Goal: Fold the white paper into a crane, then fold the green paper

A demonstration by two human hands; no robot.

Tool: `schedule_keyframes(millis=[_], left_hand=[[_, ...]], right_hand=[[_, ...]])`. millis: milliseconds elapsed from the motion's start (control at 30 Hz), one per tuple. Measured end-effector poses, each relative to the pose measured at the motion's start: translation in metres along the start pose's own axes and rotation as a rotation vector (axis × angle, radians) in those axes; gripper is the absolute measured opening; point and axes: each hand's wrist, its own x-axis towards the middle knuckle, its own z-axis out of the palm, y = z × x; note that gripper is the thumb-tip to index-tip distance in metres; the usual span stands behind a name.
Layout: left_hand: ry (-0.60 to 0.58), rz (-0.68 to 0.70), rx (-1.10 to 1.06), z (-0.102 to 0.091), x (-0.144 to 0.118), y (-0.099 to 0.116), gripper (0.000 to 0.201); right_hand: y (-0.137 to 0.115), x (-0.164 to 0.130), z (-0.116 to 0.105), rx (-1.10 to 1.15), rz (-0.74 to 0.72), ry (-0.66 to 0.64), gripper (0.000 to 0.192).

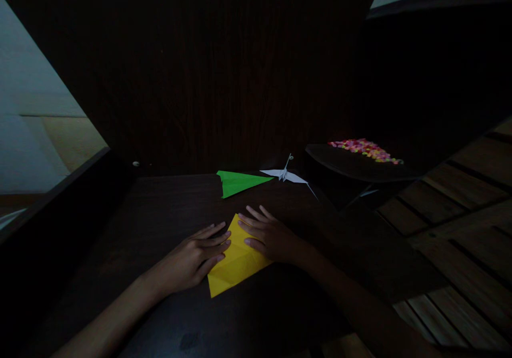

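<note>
A folded sheet of yellow paper [238, 264] lies on the dark wooden surface between my hands, with creases across it. My left hand [203, 252] rests along its left edge, fingers stretched out and tips on the paper. From the other side, my right hand [269, 235] lies flat over the upper right part, covering that edge. Both hands are open, palms down. Just beyond them is a green paper airplane [242, 183], its point to the right. A white origami crane [284, 175] with spread wings sits at that point.
Behind stands a tall dark wooden panel [224, 80]. To the right, a dark curved shelf [340, 163] bears a pile of small pink, red and yellow pieces [366, 150]. A raised wooden side [52, 203] borders the left; slatted wood [468, 230] shows at right.
</note>
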Motion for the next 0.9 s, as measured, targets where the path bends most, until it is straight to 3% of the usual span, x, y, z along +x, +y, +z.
schedule_keyframes(millis=[300,633,900], left_hand=[[-0.01,-0.032,-0.064,-0.005,0.0,0.001,0.048],[-0.001,-0.069,0.006,-0.005,-0.001,0.008,0.039],[0.008,-0.081,0.019,-0.003,-0.001,0.01,0.037]], right_hand=[[-0.001,-0.001,0.001,0.055,0.014,-0.032,0.052],[0.003,-0.006,-0.001,0.103,-0.035,-0.025,0.057],[0.018,-0.009,-0.008,0.141,-0.088,0.004,0.039]])
